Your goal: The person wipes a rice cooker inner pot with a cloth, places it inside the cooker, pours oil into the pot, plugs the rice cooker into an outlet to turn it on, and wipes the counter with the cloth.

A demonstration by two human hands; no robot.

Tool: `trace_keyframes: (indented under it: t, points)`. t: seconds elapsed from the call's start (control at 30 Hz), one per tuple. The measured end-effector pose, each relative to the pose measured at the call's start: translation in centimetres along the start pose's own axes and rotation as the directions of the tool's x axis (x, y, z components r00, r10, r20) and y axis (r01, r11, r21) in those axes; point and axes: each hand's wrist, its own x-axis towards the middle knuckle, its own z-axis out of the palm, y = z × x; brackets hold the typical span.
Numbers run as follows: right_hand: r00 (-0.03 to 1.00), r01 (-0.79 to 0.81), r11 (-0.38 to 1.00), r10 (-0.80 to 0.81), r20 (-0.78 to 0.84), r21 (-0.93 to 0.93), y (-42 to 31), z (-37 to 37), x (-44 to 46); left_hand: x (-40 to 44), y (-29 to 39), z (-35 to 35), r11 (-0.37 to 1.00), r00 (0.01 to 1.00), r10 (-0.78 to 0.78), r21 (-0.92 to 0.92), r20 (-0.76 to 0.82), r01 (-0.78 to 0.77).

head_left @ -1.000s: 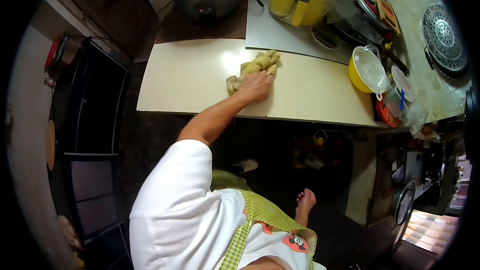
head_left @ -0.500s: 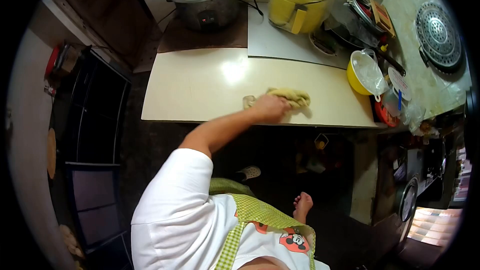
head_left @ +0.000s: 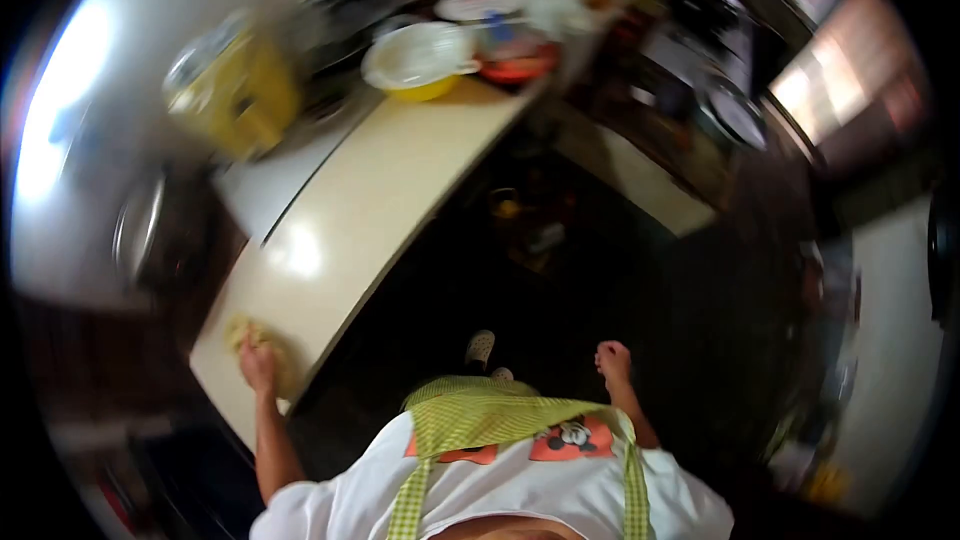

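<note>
My left hand (head_left: 258,364) presses a yellowish cloth (head_left: 243,328) onto the cream countertop (head_left: 352,190), near the counter's left end. Its fingers are closed on the bunched cloth, some of which shows in front of the knuckles. Away from the counter, my right hand (head_left: 613,360) hangs over the dark floor with its fingers curled in, and nothing shows in it. The view is smeared by motion, so fine detail of the fingers is lost.
A yellow appliance under plastic (head_left: 240,95) and a blurred rice cooker (head_left: 150,230) stand along the wall. Near the counter's far end sit a yellow and white bowl (head_left: 415,62) and a red container (head_left: 520,60). A stove area (head_left: 700,50) lies beyond.
My left hand has slid the cloth from the middle of the counter to its left end. My view has swung to the right. My right hand remains low and curled.
</note>
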Motion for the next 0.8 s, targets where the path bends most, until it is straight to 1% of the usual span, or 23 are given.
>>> trace_keyframes:
  t: [0.03,0.07,0.1,0.13,0.17,0.2,0.23,0.27,0.3,0.33,0.4,0.43,0.47,0.5,0.53,0.57,0.6,0.63,0.67,0.7,0.73,0.77,0.8]
  points:
    - [1.0,-0.015,0.999,0.016,-0.007,0.046,0.8,-0.2,0.8,0.0,6.4,1.6,0.977,0.978,0.209,-0.038,0.018,-0.209]
    - [1.0,-0.029,0.996,0.029,-0.009,0.086,1.9,-0.2,1.2,0.5,12.8,1.5,0.913,0.915,0.403,-0.079,0.026,-0.4]
    - [0.992,0.107,0.993,-0.104,-0.075,0.039,3.5,0.0,2.2,1.6,17.7,1.7,0.893,0.893,0.449,-0.002,0.019,-0.45]
    - [0.963,0.229,0.973,-0.231,-0.139,-0.026,4.7,0.1,2.7,2.6,21.8,2.0,0.867,0.87,0.492,0.086,0.005,-0.491]
    - [0.918,0.312,0.937,-0.34,-0.204,-0.158,3.7,-0.3,1.3,3.4,24.8,2.0,0.841,0.846,0.532,0.091,0.038,-0.534]
    - [0.864,0.361,0.884,-0.437,-0.251,-0.297,1.9,-0.9,-0.6,4.1,27.6,2.5,0.809,0.815,0.574,0.098,0.074,-0.579]
    - [0.862,0.312,0.911,-0.391,-0.324,-0.271,1.7,-1.9,-1.6,4.6,29.4,3.8,0.73,0.734,0.676,0.077,0.071,-0.679]
    - [0.882,0.289,0.928,-0.353,-0.311,-0.233,1.8,-2.7,-2.5,4.2,31.3,5.1,0.67,0.671,0.737,0.045,0.087,-0.741]
    - [0.901,0.264,0.946,-0.311,-0.302,-0.187,2.6,-3.3,-3.4,3.1,33.2,6.4,0.652,0.635,0.751,-0.05,0.181,-0.757]
    - [0.893,0.208,0.968,-0.246,-0.378,-0.14,3.7,-3.9,-4.4,1.9,34.6,7.8,0.635,0.584,0.761,-0.137,0.281,-0.761]
    - [0.892,-0.058,0.99,-0.008,-0.452,-0.132,6.1,-5.2,-6.2,-0.3,36.4,12.7,0.418,0.36,0.901,-0.264,0.244,-0.869]
    - [0.921,-0.1,0.991,0.126,-0.37,0.089,8.6,-5.2,-5.6,-2.1,37.7,15.4,0.532,0.37,0.846,-0.561,0.384,-0.634]
    - [0.964,-0.049,0.976,0.103,-0.247,0.214,8.7,-5.8,-6.4,-4.6,39.2,16.8,0.628,0.318,0.775,-0.722,0.546,-0.292]
    - [0.992,0.001,0.944,0.041,-0.118,0.331,7.7,-6.1,-6.2,-8.6,41.6,16.6,0.615,0.166,0.779,-0.788,0.604,-0.02]
    - [0.998,0.002,0.89,0.025,-0.053,0.457,6.8,-5.6,-5.1,-13.5,44.0,15.6,0.606,0.005,0.778,-0.752,0.628,0.26]
    - [0.998,-0.011,0.895,-0.016,0.057,0.447,4.8,-5.9,-4.4,-18.3,46.2,14.3,0.622,-0.162,0.778,-0.708,0.607,0.335]
    - [0.985,-0.019,0.882,-0.065,0.162,0.471,0.6,-7.6,-5.8,-22.7,48.4,13.4,0.646,-0.317,0.763,-0.651,0.563,0.4]
    - [0.972,-0.086,0.844,-0.046,0.232,0.53,-0.6,-8.5,-4.9,-26.3,50.0,13.6,0.675,-0.496,0.721,-0.654,0.484,0.343]
    - [0.961,-0.124,0.691,-0.095,0.26,0.712,-1.3,-10.1,-4.1,-29.5,51.5,13.9,0.692,-0.652,0.647,-0.664,0.395,0.284]
    - [0.952,-0.059,0.351,-0.262,0.159,0.934,-1.8,-11.7,-3.7,-32.5,53.0,13.5,0.73,-0.761,0.55,-0.641,0.346,0.237]
    - [0.97,-0.007,0.127,-0.239,0.037,0.992,-0.1,-12.8,-0.6,-35.0,54.6,13.4,0.763,-0.845,0.447,-0.618,0.294,0.189]
    - [0.984,0.141,0.114,-0.127,-0.127,0.983,-0.3,-16.1,-1.0,-37.4,56.2,13.9,0.713,-0.862,0.443,-0.679,0.246,0.173]
    - [0.935,0.352,0.161,-0.092,-0.342,0.922,0.6,-18.8,-0.1,-39.5,57.5,14.4,0.666,-0.874,0.437,-0.729,0.212,0.156]
